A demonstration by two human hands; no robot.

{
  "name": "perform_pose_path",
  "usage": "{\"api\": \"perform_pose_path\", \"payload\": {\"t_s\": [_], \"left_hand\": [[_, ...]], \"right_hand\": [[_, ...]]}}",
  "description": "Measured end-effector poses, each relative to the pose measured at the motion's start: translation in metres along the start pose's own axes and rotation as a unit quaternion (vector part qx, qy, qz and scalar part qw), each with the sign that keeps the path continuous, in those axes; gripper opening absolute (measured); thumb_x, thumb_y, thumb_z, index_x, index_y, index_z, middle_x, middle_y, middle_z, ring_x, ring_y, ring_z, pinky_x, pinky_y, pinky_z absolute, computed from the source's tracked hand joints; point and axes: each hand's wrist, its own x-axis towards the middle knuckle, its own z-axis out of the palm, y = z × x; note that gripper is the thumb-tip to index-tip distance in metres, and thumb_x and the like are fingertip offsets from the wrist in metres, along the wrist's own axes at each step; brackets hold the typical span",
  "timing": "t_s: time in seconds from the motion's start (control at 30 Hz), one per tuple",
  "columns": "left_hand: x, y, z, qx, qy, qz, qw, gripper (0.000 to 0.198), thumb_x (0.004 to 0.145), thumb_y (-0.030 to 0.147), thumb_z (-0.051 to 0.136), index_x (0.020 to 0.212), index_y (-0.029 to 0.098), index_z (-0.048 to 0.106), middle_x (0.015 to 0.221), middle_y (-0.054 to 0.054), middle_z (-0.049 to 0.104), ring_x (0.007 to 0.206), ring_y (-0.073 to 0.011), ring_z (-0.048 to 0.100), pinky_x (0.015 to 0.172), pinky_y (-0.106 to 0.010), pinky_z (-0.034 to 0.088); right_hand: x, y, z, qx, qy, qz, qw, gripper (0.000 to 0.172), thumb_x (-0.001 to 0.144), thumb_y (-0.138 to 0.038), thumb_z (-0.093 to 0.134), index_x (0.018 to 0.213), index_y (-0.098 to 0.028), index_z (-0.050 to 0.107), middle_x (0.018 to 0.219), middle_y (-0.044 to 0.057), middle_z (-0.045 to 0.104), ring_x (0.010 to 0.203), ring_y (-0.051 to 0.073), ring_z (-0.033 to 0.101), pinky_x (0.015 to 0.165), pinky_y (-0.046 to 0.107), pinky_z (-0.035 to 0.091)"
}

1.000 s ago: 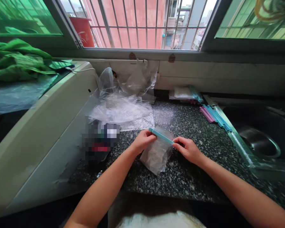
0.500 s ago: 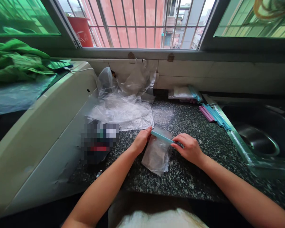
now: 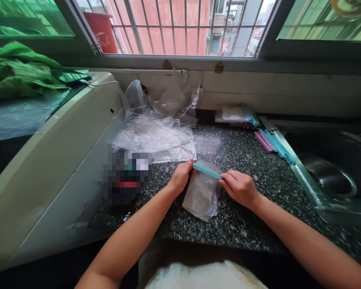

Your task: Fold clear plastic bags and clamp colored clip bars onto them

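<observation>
A light blue sealing clip (image 3: 207, 170) lies across the upper part of a small clear plastic bag (image 3: 201, 196), just above the speckled counter. The left end of the clip is pinched in my left hand (image 3: 183, 175), thumb and fingers closed at the bag's edge. Its right end sits between the thumb and curled fingers of my right hand (image 3: 240, 188). Most of the bag hangs below the clip toward me, and a short strip of it shows above. What the bag holds, if anything, I cannot make out.
A pile of clear plastic bags (image 3: 156, 138) lies behind my left hand. Blue clips (image 3: 279, 146) and pink clips (image 3: 264, 142) rest beside the sink (image 3: 327, 176) on the right. A packet (image 3: 233, 114) is by the wall. A blurred-out dark object (image 3: 128, 178) stands at left.
My right fingers have closed more tightly around the clip's right end. The clip and bag stay between both hands; the whole view has shifted slightly.
</observation>
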Motion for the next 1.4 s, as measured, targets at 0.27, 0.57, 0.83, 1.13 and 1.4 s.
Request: {"api": "perform_pose_path", "payload": {"t_s": [0.27,0.57,0.83,1.13,1.4], "left_hand": [[0.001,-0.003,0.0,-0.027,-0.008,-0.009,1.0,0.052,0.058,0.066,0.062,0.049,0.016,0.049,0.043,0.003,0.044,0.041,-0.0089,0.036,0.046,-0.024,0.025],[0.005,-0.003,-0.002,-0.07,0.019,-0.001,0.997,0.049,0.054,0.063,0.067,0.056,0.016,0.054,0.047,0.002,0.052,0.047,-0.0116,0.045,0.049,-0.025,0.033],[0.006,0.003,-0.003,-0.117,0.048,0.002,0.992,0.041,0.054,0.053,0.071,0.06,0.015,0.058,0.061,-0.003,0.063,0.076,-0.0214,0.061,0.066,-0.029,0.045],[0.005,0.014,-0.001,-0.168,0.106,-0.001,0.98,0.033,0.053,0.044,0.072,0.061,0.016,0.056,0.059,-0.002,0.063,0.082,-0.0236,0.062,0.069,-0.03,0.047],[0.007,0.012,-0.004,-0.162,0.121,0.023,0.979,0.03,0.056,0.042,0.071,0.061,0.016,0.057,0.057,-0.001,0.061,0.081,-0.0227,0.062,0.069,-0.029,0.046]], "right_hand": [[0.002,0.0,0.0,-0.014,0.042,-0.027,0.999,0.022,0.089,-0.026,0.044,0.08,-0.016,0.062,0.063,0.005,0.059,0.06,0.014,0.052,0.058,0.026,0.038],[0.004,0.004,-0.005,0.044,0.052,0.034,0.997,0.017,0.088,-0.027,0.047,0.086,-0.019,0.062,0.069,0.005,0.061,0.066,0.015,0.056,0.064,0.026,0.045],[0.006,0.006,-0.011,0.135,0.088,0.068,0.985,0.007,0.085,-0.022,0.05,0.085,-0.021,0.057,0.07,0.003,0.061,0.065,0.015,0.057,0.062,0.028,0.047],[0.004,0.016,-0.013,0.233,0.123,0.131,0.956,0.002,0.078,-0.023,0.053,0.08,-0.022,0.054,0.072,0.003,0.059,0.067,0.017,0.057,0.064,0.031,0.048],[0.006,0.02,-0.009,0.322,0.081,0.16,0.93,0.009,0.079,-0.029,0.055,0.074,-0.022,0.052,0.068,0.001,0.055,0.063,0.014,0.053,0.059,0.028,0.046]]}}
